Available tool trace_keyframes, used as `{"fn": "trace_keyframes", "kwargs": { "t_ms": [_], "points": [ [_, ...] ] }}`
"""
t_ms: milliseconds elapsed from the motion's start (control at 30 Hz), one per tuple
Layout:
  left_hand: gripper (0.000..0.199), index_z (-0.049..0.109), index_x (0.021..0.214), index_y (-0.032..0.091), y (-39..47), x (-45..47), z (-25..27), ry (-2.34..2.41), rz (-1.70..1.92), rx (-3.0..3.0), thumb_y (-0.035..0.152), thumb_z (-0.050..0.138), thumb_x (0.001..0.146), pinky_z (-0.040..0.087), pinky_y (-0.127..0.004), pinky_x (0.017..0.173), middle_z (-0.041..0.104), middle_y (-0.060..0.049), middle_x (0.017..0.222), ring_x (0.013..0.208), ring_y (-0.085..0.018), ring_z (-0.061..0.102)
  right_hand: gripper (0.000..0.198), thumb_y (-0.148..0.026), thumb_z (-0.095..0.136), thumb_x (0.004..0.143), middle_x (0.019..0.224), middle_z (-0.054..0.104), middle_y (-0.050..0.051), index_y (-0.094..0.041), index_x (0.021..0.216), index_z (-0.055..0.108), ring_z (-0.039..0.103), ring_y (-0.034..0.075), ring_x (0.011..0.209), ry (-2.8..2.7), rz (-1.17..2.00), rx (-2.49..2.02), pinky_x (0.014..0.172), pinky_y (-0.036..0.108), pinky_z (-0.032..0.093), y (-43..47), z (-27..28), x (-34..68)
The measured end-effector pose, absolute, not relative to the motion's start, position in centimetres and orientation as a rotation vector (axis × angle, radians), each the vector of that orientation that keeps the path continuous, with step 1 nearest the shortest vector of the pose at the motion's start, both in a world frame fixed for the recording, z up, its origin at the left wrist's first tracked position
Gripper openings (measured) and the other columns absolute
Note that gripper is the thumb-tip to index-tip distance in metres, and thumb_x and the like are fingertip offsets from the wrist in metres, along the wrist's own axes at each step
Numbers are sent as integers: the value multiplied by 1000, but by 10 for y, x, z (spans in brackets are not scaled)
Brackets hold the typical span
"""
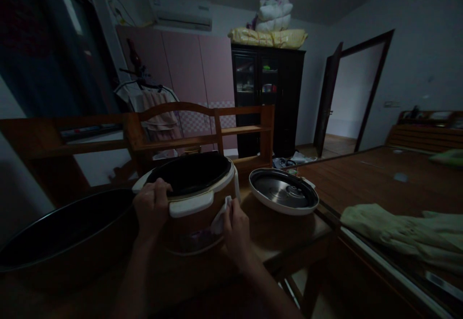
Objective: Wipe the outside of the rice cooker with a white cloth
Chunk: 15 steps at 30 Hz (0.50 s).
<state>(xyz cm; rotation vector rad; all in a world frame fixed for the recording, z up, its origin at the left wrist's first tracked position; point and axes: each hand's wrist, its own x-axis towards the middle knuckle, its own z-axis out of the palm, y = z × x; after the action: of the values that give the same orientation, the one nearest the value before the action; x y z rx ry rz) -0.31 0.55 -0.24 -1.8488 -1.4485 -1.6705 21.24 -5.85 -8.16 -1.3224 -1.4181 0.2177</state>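
Note:
An electric cooker (188,229) with a white rim and a dark inside stands lidless on a wooden desk (282,234). My left hand (152,205) grips its rim at the near left, fingers curled over the edge. Pinched in my right hand (237,225) is a white cloth (219,220), pressed against the cooker's front right side, beside the front panel. To the right lies the cooker's lid (280,191), its shiny metal inner side facing up. A large dark pot (72,232) stands left of my left hand; its inside is too dim to make out.
Behind the cooker rises a wooden shelf rack (195,141). Clothes hang on a stand (157,109) at the back left. A bed or low wooden platform (361,179) with a pale green cloth (401,227) lies to the right. The door (327,102) is open.

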Motion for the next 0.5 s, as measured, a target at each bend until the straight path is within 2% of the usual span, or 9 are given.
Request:
{"fn": "trace_keyframes", "kwargs": {
  "t_ms": [100, 167, 267, 367, 500],
  "points": [
    [50, 64, 67, 20, 5, -2, -2, -1446, -1672, -1847, 42, 33, 99, 45, -35, 82, 70, -7, 74, 79, -21, 65, 28, -29, 32, 103, 76, 65, 3, -21, 93, 57, 62, 18, 67, -1407, 161, -1254, 60, 25, 36, -48, -58, 214],
    [49, 64, 68, 20, 5, -1, -1, -1443, -1675, -1854, 42, 33, 100, 45, -35, 82, 69, -7, 74, 79, -21, 65, 29, -30, 33, 102, 76, 66, 4, -21, 96, 59, 62, 19, 66, -1383, 194, -1313, 59, 26, 34, -37, -53, 220],
    [49, 64, 68, 20, 4, 0, 0, -1444, -1679, -1856, 41, 33, 100, 44, -35, 80, 69, -6, 74, 77, -20, 64, 31, -29, 32, 101, 76, 68, 5, -20, 99, 61, 63, 20, 65, -1335, 271, -1424, 57, 27, 33, -26, -67, 230],
    [50, 64, 68, 19, 4, 0, -1, -1453, -1694, -1842, 42, 33, 100, 44, -35, 79, 69, -7, 75, 76, -20, 63, 32, -26, 32, 100, 71, 68, 6, -19, 94, 63, 64, 21, 61, -1323, 325, -1483, 55, 28, 32, -28, -93, 235],
    [49, 64, 68, 19, 3, -1, -1, -1441, -1720, -1845, 42, 34, 100, 44, -34, 78, 68, -6, 73, 74, -19, 63, 24, -21, 36, 97, 73, 69, 5, -19, 101, 60, 65, 20, 62, -1387, 380, -1465, 55, 26, 35, -54, -109, 226]
  ]
}}
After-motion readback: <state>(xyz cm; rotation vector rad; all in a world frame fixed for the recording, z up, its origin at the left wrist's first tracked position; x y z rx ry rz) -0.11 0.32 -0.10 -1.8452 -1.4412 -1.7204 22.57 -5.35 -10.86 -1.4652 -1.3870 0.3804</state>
